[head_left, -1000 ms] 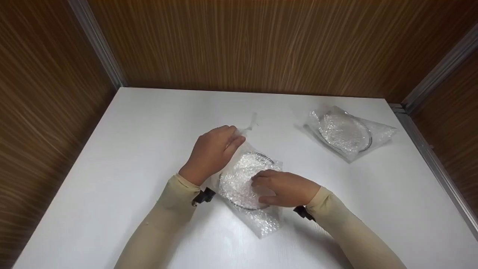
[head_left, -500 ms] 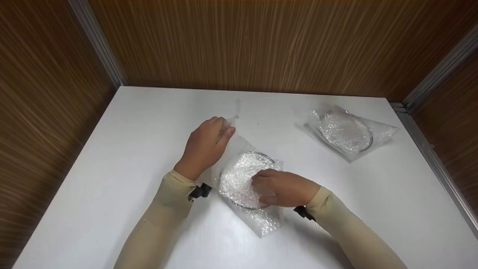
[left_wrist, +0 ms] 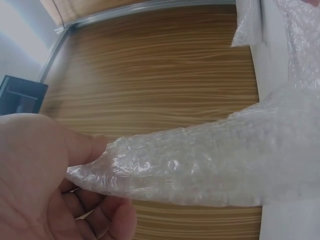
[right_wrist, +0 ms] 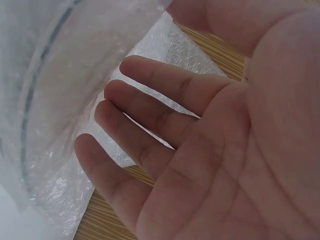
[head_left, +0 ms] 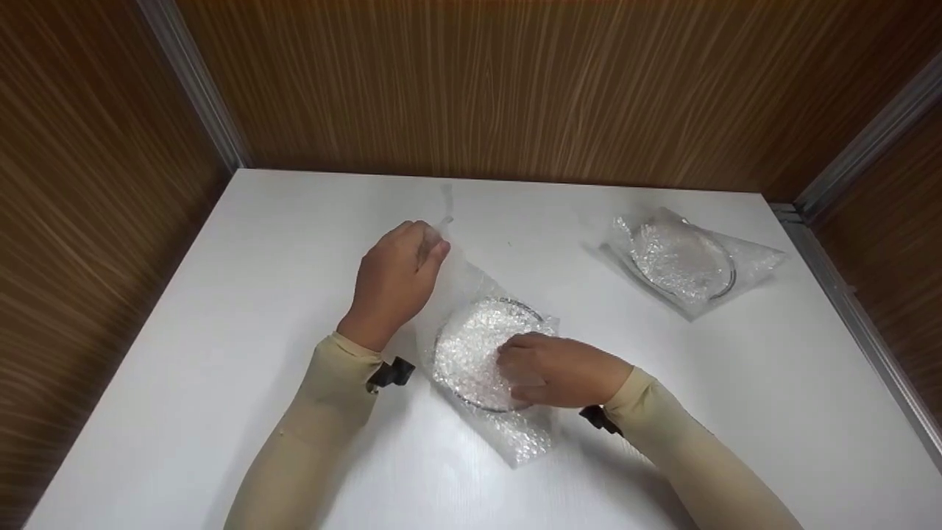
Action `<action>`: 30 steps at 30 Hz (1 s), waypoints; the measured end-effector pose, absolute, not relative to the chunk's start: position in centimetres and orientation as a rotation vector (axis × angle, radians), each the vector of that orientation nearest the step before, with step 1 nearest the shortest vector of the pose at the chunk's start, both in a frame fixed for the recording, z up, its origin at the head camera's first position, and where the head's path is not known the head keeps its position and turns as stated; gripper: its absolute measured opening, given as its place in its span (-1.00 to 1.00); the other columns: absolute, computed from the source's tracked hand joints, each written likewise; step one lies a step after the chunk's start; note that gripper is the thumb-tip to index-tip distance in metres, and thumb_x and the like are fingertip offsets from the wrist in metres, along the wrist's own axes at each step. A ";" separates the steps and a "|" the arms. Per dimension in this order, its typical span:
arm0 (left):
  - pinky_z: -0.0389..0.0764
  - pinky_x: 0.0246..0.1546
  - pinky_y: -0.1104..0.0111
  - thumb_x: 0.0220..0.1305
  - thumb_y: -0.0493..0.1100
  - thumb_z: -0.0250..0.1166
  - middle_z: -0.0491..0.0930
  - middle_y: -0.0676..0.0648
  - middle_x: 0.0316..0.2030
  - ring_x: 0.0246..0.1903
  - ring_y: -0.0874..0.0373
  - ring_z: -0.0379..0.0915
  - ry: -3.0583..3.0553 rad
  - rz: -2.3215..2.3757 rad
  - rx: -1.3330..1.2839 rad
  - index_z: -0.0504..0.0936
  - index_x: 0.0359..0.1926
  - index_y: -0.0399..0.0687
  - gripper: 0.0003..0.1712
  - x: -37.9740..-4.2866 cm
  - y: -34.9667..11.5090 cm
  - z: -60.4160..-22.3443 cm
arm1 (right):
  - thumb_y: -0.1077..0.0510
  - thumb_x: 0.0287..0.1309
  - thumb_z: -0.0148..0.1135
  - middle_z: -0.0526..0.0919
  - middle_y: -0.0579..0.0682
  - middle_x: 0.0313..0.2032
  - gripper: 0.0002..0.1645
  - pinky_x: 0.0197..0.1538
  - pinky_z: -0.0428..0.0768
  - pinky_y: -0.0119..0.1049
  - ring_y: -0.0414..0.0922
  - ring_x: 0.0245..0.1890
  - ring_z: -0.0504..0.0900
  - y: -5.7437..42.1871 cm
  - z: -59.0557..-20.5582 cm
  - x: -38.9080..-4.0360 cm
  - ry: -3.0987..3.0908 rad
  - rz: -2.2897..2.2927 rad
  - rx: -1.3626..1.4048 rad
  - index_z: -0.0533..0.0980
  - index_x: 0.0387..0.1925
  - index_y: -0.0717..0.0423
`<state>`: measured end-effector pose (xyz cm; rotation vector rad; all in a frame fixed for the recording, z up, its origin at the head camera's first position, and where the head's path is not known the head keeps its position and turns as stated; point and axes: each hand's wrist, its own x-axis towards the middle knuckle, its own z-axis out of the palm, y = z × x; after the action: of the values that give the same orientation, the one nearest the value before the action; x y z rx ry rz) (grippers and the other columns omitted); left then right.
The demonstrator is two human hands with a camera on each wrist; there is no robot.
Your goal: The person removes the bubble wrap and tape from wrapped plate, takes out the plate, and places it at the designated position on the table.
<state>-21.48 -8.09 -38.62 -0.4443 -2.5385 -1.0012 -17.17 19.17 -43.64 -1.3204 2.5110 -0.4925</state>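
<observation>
A flat round thing with a thin dark rim, like a plate, lies on the white table inside bubble wrap (head_left: 471, 353). My left hand (head_left: 397, 276) pinches the loose end of that bubble wrap between thumb and fingers. In the left wrist view, the bubble wrap (left_wrist: 190, 167) stretches in a raised strip from the left hand (left_wrist: 65, 175) to the right. My right hand (head_left: 563, 370) rests over the right part of the wrapped round thing. Its fingers are nearly straight in the right wrist view, with their fingertips (right_wrist: 87, 145) against the wrap.
A second round thing in bubble wrap (head_left: 684, 261) lies at the back right of the white table (head_left: 221, 331). Wood-grain panels (head_left: 478, 88) with metal corner strips stand behind and at both sides.
My left hand has moved away to the back left, drawing the loose end of the bubble wrap out from the round thing. The right hand has stayed in place.
</observation>
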 end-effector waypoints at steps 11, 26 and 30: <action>0.56 -0.28 0.16 0.61 -0.03 0.06 0.59 -0.12 -0.27 -0.30 0.03 0.50 -2.617 -1.015 -0.404 0.57 -0.07 -0.21 -0.68 -21.7 -8.3 -38.8 | 0.08 0.31 0.38 0.57 0.11 0.24 -0.49 0.35 0.50 -0.07 0.06 0.29 0.53 19.1 -43.6 -17.2 2.493 -0.476 -1.360 0.55 0.23 0.15; 0.47 -0.40 0.19 0.63 0.01 -0.01 0.44 -0.10 -0.37 -0.36 0.04 0.36 -2.703 -0.922 -0.424 0.50 -0.14 -0.22 -0.63 -22.0 -8.7 -39.1 | 0.11 0.30 0.37 0.58 0.11 0.21 -0.49 0.29 0.54 -0.07 0.04 0.22 0.58 19.2 -43.6 -17.0 2.500 -0.508 -1.327 0.53 0.23 0.16; 0.43 -0.41 0.21 0.63 -0.02 0.00 0.42 -0.09 -0.39 -0.40 0.05 0.35 -2.722 -0.926 -0.381 0.48 -0.14 -0.21 -0.67 -22.4 -9.2 -39.5 | 0.13 0.30 0.36 0.59 0.12 0.19 -0.52 0.28 0.56 -0.08 0.04 0.20 0.59 19.1 -43.5 -17.0 2.493 -0.514 -1.341 0.54 0.20 0.16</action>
<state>-22.43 -9.19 -39.53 -0.3814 -2.7224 -0.9259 -17.00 19.15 -43.55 -1.3410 2.4931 -0.5143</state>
